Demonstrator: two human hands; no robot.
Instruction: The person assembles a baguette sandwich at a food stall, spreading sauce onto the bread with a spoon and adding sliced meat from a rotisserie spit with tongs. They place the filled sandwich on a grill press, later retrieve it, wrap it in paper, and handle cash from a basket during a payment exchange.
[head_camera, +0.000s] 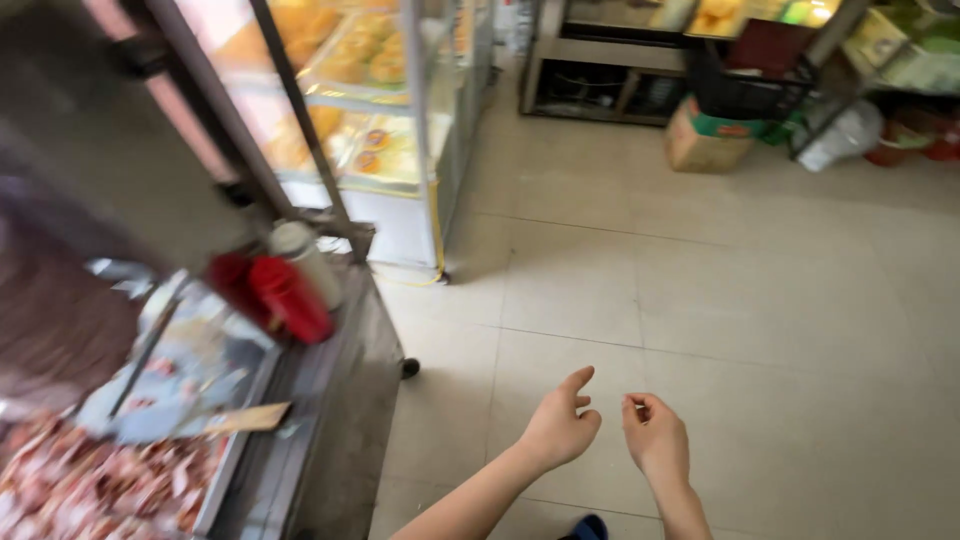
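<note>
Hands are hanging over the tiled floor (760, 300), holding nothing: left hand (558, 428) loosely open with thumb sticking up, right hand (655, 437) curling half-closed. Red bottles (285, 297) are sitting near the table's (335, 400) far right corner.

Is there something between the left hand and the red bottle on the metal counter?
Nothing visible blocks it. The left hand is empty over the tiled floor; only open air and the counter edge lie before the red bottle.
</note>
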